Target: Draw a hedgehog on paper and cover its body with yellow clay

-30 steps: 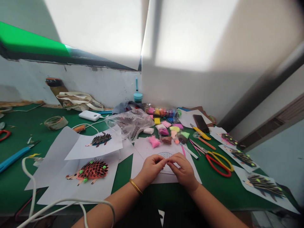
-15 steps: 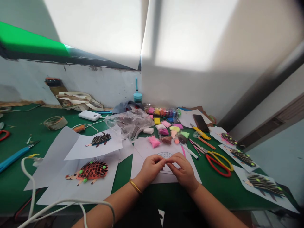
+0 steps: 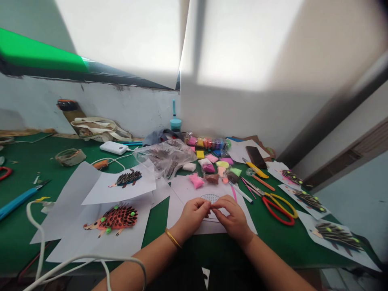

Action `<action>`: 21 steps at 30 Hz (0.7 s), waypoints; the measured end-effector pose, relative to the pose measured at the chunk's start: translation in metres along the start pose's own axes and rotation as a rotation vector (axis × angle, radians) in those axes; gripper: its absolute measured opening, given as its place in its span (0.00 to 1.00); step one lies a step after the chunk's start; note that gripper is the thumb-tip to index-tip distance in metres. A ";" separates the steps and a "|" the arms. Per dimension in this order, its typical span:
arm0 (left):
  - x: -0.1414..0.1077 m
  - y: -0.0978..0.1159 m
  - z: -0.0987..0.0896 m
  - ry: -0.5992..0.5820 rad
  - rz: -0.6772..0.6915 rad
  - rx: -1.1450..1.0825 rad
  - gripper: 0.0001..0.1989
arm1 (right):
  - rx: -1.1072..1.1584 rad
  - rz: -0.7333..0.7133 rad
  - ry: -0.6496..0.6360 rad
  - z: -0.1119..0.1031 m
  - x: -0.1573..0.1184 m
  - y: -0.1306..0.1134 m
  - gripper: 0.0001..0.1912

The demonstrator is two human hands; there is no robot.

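Note:
My left hand (image 3: 195, 213) and my right hand (image 3: 230, 214) meet fingertip to fingertip over a white sheet of paper (image 3: 178, 216). Both are closed in a pinch; whatever lies between the fingers is too small or hidden to make out. Just beyond the fingertips, a drawn oval with a scale-like pattern (image 3: 209, 198) shows on the sheet, partly covered by my hands. A pink packet of modelling clay (image 3: 197, 180) rests at the sheet's far edge. Close to it lie a brown clay packet (image 3: 211, 178) and a white marker (image 3: 242, 193).
Red-and-yellow scissors (image 3: 280, 208) and a yellow cutter (image 3: 257, 169) lie to the right, beside several finished hedgehog pictures (image 3: 338, 236). On the left are a red hedgehog picture (image 3: 117, 218), a white cable (image 3: 91, 257) and a blue craft knife (image 3: 20, 202). A clear plastic bag (image 3: 166, 155) sits behind.
My fingertips shift very slightly while staying pinched together. The things on the table keep their places.

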State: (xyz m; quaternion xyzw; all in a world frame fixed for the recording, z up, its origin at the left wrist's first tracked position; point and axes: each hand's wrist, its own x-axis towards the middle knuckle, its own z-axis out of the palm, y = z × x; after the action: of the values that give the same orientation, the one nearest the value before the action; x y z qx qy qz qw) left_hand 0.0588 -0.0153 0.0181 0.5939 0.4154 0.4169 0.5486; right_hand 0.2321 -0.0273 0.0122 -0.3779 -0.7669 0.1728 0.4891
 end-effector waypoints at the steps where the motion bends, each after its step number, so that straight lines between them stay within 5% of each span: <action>1: 0.000 0.000 0.000 -0.003 0.000 0.003 0.21 | -0.002 0.002 -0.002 0.000 0.000 0.000 0.03; 21: -0.002 0.005 0.001 0.090 0.044 0.073 0.15 | -0.009 0.038 0.016 -0.002 0.000 0.000 0.04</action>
State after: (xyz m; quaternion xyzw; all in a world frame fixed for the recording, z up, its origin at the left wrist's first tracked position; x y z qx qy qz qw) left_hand 0.0591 -0.0179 0.0231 0.6031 0.4413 0.4399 0.4980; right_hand 0.2336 -0.0273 0.0129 -0.3959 -0.7565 0.1754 0.4901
